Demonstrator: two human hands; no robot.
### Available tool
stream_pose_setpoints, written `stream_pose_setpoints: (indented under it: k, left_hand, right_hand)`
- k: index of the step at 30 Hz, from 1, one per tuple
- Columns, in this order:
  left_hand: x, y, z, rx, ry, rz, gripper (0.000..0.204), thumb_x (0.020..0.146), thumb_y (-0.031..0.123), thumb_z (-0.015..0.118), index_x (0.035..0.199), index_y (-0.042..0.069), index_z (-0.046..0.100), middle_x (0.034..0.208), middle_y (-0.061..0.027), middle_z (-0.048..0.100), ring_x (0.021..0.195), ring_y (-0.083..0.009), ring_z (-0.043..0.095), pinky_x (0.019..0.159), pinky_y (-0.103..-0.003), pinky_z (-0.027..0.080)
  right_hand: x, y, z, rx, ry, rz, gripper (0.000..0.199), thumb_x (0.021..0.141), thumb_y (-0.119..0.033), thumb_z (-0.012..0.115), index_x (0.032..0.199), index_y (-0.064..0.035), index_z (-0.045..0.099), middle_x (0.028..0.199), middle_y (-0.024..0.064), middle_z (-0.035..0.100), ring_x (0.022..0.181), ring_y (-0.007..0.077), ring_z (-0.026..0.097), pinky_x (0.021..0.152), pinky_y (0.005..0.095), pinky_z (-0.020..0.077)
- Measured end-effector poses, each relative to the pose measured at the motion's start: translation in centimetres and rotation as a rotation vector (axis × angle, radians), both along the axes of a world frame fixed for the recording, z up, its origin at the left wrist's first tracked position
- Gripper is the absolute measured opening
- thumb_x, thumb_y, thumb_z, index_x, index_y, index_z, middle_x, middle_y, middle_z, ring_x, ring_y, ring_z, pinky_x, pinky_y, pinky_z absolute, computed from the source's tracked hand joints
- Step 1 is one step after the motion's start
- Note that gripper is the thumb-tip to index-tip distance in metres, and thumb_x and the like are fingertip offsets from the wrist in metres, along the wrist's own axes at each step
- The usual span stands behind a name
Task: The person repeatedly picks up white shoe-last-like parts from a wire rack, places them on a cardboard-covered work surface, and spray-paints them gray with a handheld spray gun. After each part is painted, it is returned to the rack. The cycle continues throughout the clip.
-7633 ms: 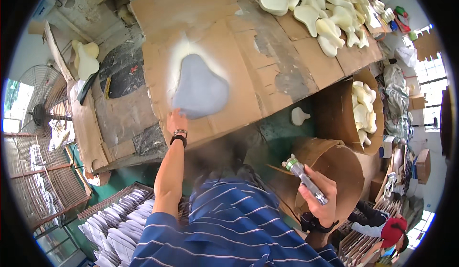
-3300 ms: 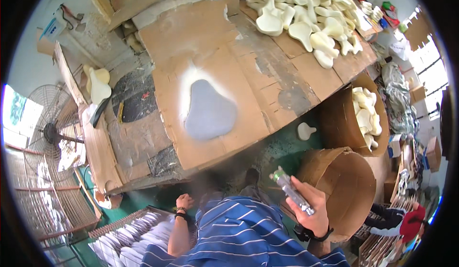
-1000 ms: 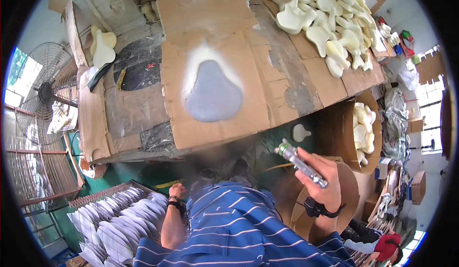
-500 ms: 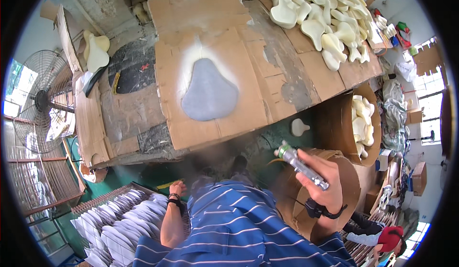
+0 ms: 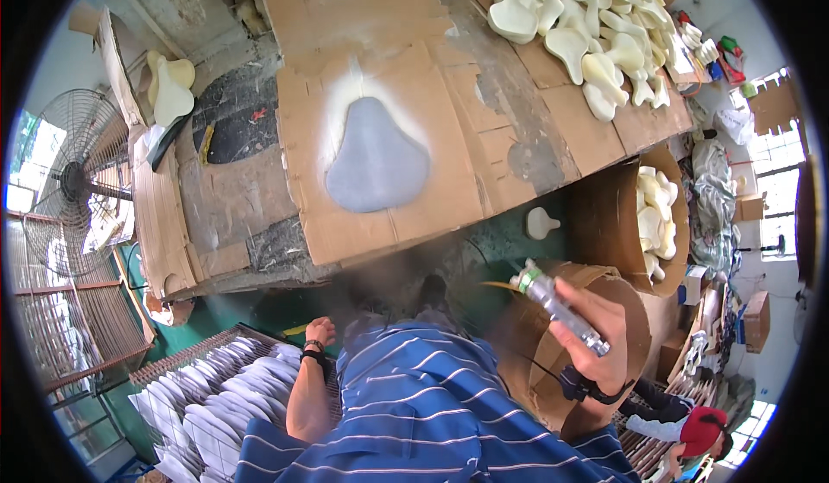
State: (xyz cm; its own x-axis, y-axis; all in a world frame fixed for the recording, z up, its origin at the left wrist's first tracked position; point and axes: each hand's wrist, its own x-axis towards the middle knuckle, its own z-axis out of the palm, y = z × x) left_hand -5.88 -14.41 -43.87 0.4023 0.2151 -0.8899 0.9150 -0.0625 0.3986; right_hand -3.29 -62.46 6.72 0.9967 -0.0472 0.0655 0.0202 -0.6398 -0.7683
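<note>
My right hand (image 5: 596,327) is wrapped round a metal spray gun (image 5: 561,308), its green-ringed nozzle end pointing up and left. The gun is over the rim of an open cardboard drum, away from the table. My left hand (image 5: 319,331) hangs beside my hip, fingers curled, with nothing visible in it. In front of me a blue-grey, saddle-shaped pad (image 5: 378,159) lies flat on a cardboard sheet (image 5: 432,215), its narrow end away from me. Pale overspray rings its upper part. Neither hand touches the pad.
Cream foam saddle shapes (image 5: 596,34) heap at the table's far right; more fill a brown drum (image 5: 587,224). Another open drum (image 5: 635,310) stands by my right arm. Coated pads (image 5: 216,405) crowd a rack at lower left. A fan (image 5: 73,181) and a person (image 5: 701,435) flank the scene.
My right hand has drawn the spray gun a little to the right and toward me. The left hand has stayed nearly in place, and the pad lies unmoved on its cardboard.
</note>
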Motion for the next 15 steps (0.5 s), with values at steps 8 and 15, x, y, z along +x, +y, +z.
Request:
stream_pose_setpoints:
  k: [8,15]
  left_hand:
    - [0.5,-0.3,1.1,-0.005,0.022,-0.018,0.033,0.095,0.023,0.062,0.124,0.009,0.064,0.096,-0.0091,0.071,0.079,-0.0206,0.068,0.070,-0.043,0.059]
    - [2.2,-0.3,1.1,-0.009,-0.146,-0.027,0.029,0.093,0.023,0.064,0.116,0.006,0.068,0.090,-0.0070,0.072,0.072,-0.0172,0.068,0.059,-0.033,0.057]
  right_hand:
    - [-1.1,-1.2,-0.7,0.033,0.093,-0.070,0.054,0.074,0.005,0.073,0.127,0.0020,0.065,0.091,0.0178,0.070,0.074,0.0261,0.068,0.068,0.0311,0.0520]
    - [-1.6,-0.7,-1.5,0.038,0.156,-0.025,0.055,0.072,0.005,0.075,0.126,0.0012,0.065,0.092,0.0169,0.070,0.075,0.0272,0.068,0.069,0.0301,0.0521]
